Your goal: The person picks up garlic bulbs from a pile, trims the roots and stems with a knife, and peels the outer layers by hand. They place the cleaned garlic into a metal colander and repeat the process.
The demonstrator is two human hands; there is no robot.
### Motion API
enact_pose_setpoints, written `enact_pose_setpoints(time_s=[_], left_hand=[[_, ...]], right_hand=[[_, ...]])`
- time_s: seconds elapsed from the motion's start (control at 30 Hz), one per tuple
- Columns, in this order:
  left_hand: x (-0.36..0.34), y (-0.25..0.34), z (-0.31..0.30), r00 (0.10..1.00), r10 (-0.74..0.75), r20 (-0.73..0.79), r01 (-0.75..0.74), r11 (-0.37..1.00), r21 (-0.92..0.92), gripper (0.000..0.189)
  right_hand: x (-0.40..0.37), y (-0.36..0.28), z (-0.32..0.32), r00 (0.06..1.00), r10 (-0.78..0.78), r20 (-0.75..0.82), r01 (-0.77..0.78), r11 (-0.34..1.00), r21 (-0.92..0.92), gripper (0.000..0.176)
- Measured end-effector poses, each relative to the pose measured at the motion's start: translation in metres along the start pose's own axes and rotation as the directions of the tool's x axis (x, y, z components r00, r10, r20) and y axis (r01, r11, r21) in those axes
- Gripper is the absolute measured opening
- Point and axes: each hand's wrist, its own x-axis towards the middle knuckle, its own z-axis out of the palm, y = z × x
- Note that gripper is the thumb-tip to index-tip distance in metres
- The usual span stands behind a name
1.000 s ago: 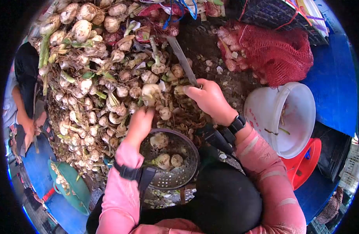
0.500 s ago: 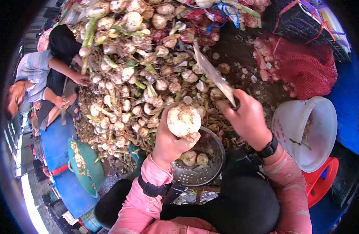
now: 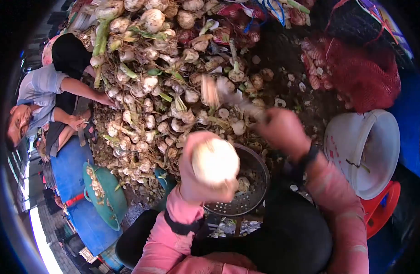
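Observation:
My left hand is wrapped round a large, pale, round bulb like an onion or garlic, holding it above the metal colander. Motion blurs the bulb's surface. To the right, my right hand grips a knife by its handle. The blade is smeared by motion and points up and left over the heap, apart from the bulb. Inside the colander another bulb shows, partly hidden behind my left hand. A large heap of dirty bulbs with roots and stalks lies beyond both hands.
A white bucket and a red plastic stool or basin stand to the right. Above them lies a red mesh bag with bulbs. At left are a green basin holding pale pieces and another person reaching into the heap.
My left hand has raised and turned the bulb slightly. The knife's blade has swung to the left and lower. The other person's arm reaches further into the heap.

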Motion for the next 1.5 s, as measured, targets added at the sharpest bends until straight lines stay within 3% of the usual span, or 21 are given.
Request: enact_pose_setpoints(time_s=[0.07, 0.2, 0.3, 0.33, 0.43, 0.53, 0.6, 0.67, 0.73, 0.8, 0.83, 0.87, 0.93, 1.03, 1.1, 1.2, 1.27, 1.33, 1.37, 1.43, 1.5], left_hand=[[0.012, 0.001, -0.007, 0.98, 0.109, 0.164, -0.123, 0.99, 0.076, 0.07], [0.019, -0.029, -0.015, 0.995, -0.046, 0.086, 0.064, 0.972, -0.228, 0.081], [0.024, -0.015, -0.02, 0.997, -0.074, -0.018, 0.069, 0.978, -0.199, 0.081], [0.023, -0.009, -0.022, 0.967, -0.254, -0.01, 0.212, 0.829, -0.517, 0.083], [0.026, -0.006, -0.016, 0.94, -0.261, -0.22, 0.045, 0.734, -0.678, 0.08], [0.018, 0.015, -0.011, 0.958, -0.285, -0.035, 0.145, 0.585, -0.798, 0.073], [0.024, 0.025, -0.009, 0.963, -0.267, -0.034, 0.108, 0.498, -0.86, 0.066], [0.027, 0.019, -0.024, 0.959, -0.205, 0.196, 0.26, 0.352, -0.899, 0.065], [0.013, 0.004, -0.034, 0.861, -0.403, 0.311, 0.493, 0.508, -0.707, 0.06], [-0.007, -0.039, -0.046, 0.652, -0.603, 0.461, 0.671, 0.741, 0.02, 0.061], [-0.006, -0.05, -0.04, 0.668, -0.566, 0.483, 0.394, 0.82, 0.416, 0.057], [-0.002, -0.064, -0.034, 0.835, -0.281, 0.474, -0.089, 0.78, 0.62, 0.052], [0.021, -0.079, -0.02, 0.949, -0.274, 0.159, 0.14, 0.812, 0.566, 0.048], [0.038, -0.13, 0.011, 0.949, -0.148, 0.278, -0.064, 0.773, 0.631, 0.044], [0.037, -0.156, 0.036, 0.828, -0.294, 0.478, -0.302, 0.485, 0.821, 0.038], [0.041, -0.17, 0.046, 0.799, -0.34, 0.497, -0.29, 0.506, 0.812, 0.04], [0.053, -0.15, 0.039, 0.806, -0.349, 0.479, -0.236, 0.553, 0.799, 0.047], [0.061, -0.111, 0.02, 0.802, -0.541, 0.254, 0.345, 0.766, 0.542, 0.047], [0.06, -0.094, 0.012, 0.836, -0.487, 0.253, 0.43, 0.868, 0.249, 0.046], [0.052, -0.053, 0.001, 0.888, -0.384, 0.253, 0.44, 0.87, -0.224, 0.044], [0.042, -0.039, -0.004, 0.972, -0.175, 0.156, 0.16, 0.982, 0.104, 0.052]], right_hand=[[0.001, 0.057, 0.013, 0.977, 0.119, -0.177, -0.08, 0.973, 0.215, 0.023], [-0.019, 0.0, -0.01, 0.946, -0.226, -0.233, 0.22, 0.974, -0.051, 0.021], [-0.003, 0.012, -0.013, 0.962, -0.002, -0.273, 0.087, 0.95, 0.299, 0.017], [-0.006, 0.004, -0.017, 0.961, -0.018, -0.276, 0.103, 0.95, 0.296, 0.017], [-0.026, -0.04, -0.047, 0.949, -0.267, -0.17, 0.316, 0.814, 0.487, 0.013], [-0.026, -0.049, -0.051, 0.858, -0.466, -0.216, 0.507, 0.705, 0.496, 0.014], [-0.021, -0.024, -0.031, 0.936, -0.348, 0.06, 0.252, 0.776, 0.578, 0.018], [-0.02, 0.017, -0.003, 0.94, -0.026, 0.34, -0.033, 0.985, 0.168, 0.02], [-0.032, 0.035, 0.009, 0.92, 0.258, 0.295, -0.363, 0.845, 0.393, 0.027], [-0.027, 0.038, -0.003, 0.989, -0.012, -0.145, 0.05, 0.962, 0.267, 0.037], [-0.016, 0.034, -0.015, 0.992, 0.039, -0.123, -0.005, 0.963, 0.269, 0.037], [-0.01, 0.03, -0.025, 0.992, 0.083, -0.097, -0.055, 0.964, 0.26, 0.037], [-0.004, 0.023, -0.03, 0.99, 0.127, -0.06, -0.105, 0.953, 0.283, 0.038], [-0.004, 0.016, -0.021, 0.994, 0.069, -0.081, -0.049, 0.972, 0.231, 0.037], [-0.003, 0.017, -0.017, 0.994, 0.095, -0.059, -0.08, 0.972, 0.223, 0.037], [-0.009, 0.027, -0.016, 0.99, 0.096, -0.103, -0.068, 0.967, 0.247, 0.036], [-0.01, 0.028, -0.024, 0.99, 0.133, -0.056, -0.116, 0.965, 0.236, 0.035], [-0.007, 0.038, -0.024, 0.976, 0.136, -0.171, -0.104, 0.978, 0.182, 0.033], [-0.006, 0.041, -0.021, 0.95, 0.136, -0.281, -0.103, 0.986, 0.127, 0.031], [-0.01, 0.025, -0.023, 0.93, -0.082, -0.36, 0.073, 0.997, -0.038, 0.02], [-0.022, -0.002, -0.023, 0.879, -0.376, -0.292, 0.324, 0.922, -0.21, 0.018]])
